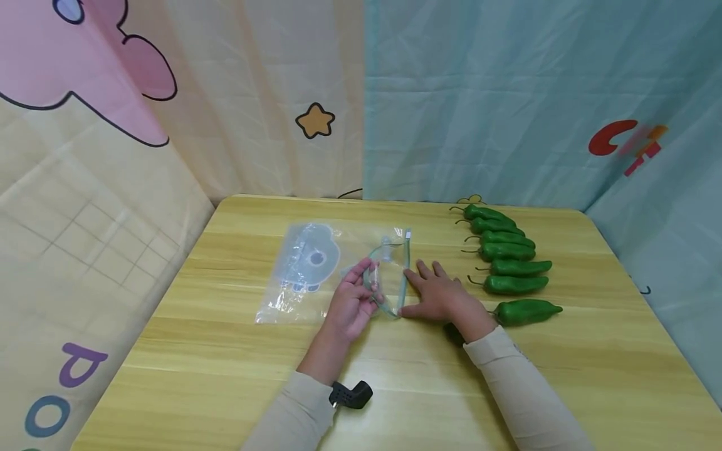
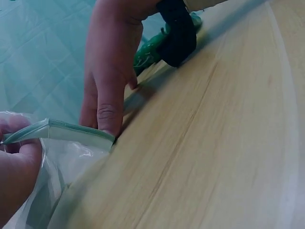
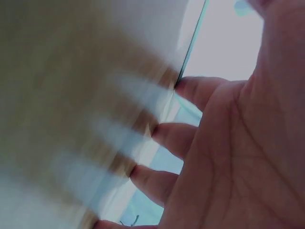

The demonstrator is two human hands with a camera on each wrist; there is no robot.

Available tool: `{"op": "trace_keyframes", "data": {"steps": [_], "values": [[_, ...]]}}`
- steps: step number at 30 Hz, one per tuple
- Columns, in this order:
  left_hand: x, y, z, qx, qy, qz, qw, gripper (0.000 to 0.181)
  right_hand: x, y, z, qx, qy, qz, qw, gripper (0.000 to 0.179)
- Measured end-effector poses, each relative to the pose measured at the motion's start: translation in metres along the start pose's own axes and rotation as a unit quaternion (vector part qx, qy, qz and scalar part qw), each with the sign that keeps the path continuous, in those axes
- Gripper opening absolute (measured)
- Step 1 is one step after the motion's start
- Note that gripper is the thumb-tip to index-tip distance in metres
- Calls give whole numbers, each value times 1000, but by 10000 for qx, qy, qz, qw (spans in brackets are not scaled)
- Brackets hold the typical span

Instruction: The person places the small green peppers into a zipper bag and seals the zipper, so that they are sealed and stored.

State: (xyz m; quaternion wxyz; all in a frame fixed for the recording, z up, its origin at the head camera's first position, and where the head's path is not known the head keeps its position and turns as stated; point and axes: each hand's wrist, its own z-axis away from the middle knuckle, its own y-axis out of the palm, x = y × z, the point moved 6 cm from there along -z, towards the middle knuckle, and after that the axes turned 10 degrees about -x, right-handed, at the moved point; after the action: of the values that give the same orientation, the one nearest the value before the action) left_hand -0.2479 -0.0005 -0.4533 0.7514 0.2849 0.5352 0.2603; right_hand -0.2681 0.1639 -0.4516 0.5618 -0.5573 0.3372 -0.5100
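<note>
A clear zip bag (image 1: pixel 350 238) with a pale blue print lies flat on the table, its mouth facing right and spread apart. My left hand (image 1: pixel 352 304) pinches the upper edge of that mouth and holds it raised. With fingers spread, my right hand (image 1: pixel 442 294) rests at the lower edge, its thumb and a fingertip touching the green zip strip (image 1: pixel 403 275). In the left wrist view the raised zip edge (image 2: pixel 66 130) runs from the left fingers toward the right fingertips. The right wrist view shows the right palm (image 3: pixel 238 157) with fingertips on the surface.
Several green peppers (image 1: pixel 507 250) lie in a column on the right side of the wooden table (image 1: pixel 225 388). The nearest pepper (image 1: pixel 527 312) sits beside the right wrist. Printed curtains (image 1: pixel 479 94) stand behind the table and along its sides.
</note>
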Motion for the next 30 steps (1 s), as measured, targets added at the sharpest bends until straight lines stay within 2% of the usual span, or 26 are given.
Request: {"op": "trace_keyframes", "data": {"steps": [5,11,16,20,30], "values": [[7,4,0,-17,-76,-266,9996,63,0,-4,3,-265,-136,20,9996,93],[15,5,4,-50,-212,-456,9987,64,0,-7,13,-666,-513,-32,9965,84],[15,4,4,-107,-183,-507,9985,64,-1,-27,24,-1084,-821,-396,9899,77],[15,2,4,-206,-188,-476,9985,63,-5,-43,37,-1376,-1158,-456,9826,70],[15,0,7,-235,-179,-427,9987,60,-29,-64,67,-1735,-1203,-484,9763,61]]}}
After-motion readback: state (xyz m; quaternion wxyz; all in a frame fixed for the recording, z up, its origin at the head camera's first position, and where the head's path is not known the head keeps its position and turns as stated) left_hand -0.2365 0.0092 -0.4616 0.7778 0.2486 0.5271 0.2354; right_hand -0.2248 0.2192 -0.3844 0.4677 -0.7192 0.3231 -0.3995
